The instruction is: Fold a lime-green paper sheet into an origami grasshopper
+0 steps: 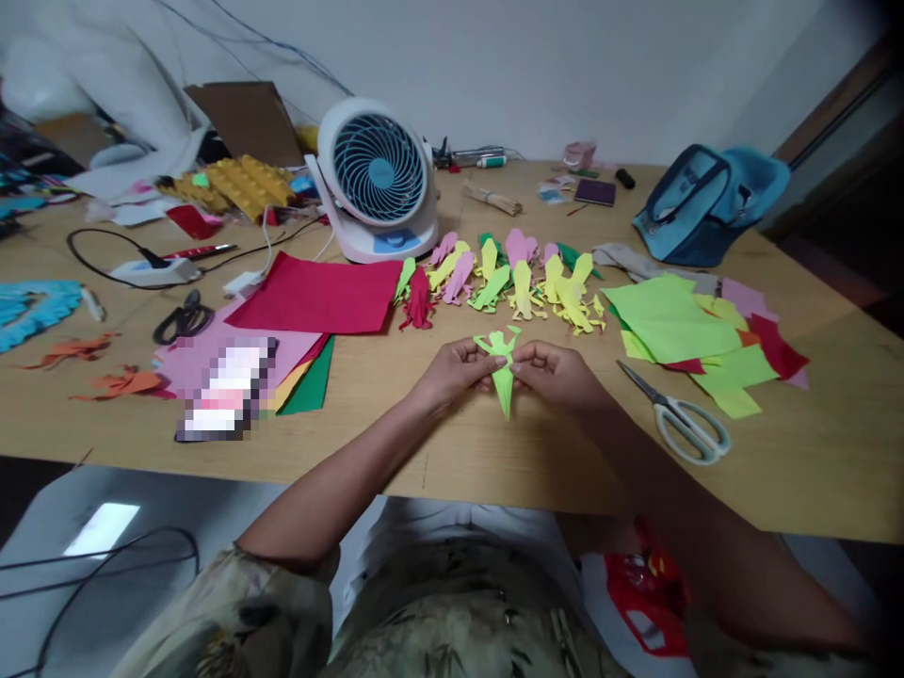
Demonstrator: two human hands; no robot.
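Note:
A light green folded paper figure with a pointed lower end and small limbs at its top is held between my two hands, just above the table. My left hand pinches its left side, thumb on top. On the other side, my right hand grips it the same way, fingers curled beneath. Behind my hands stand rows of folded paper figures in yellow, pink, green and red. White-handled scissors lie to the right of my right hand.
Paper sheets lie at the right, with a large red sheet on the left. A phone rests on pink paper near black scissors. Farther back stand a white fan and a blue bag. Orange folded figures sit far left.

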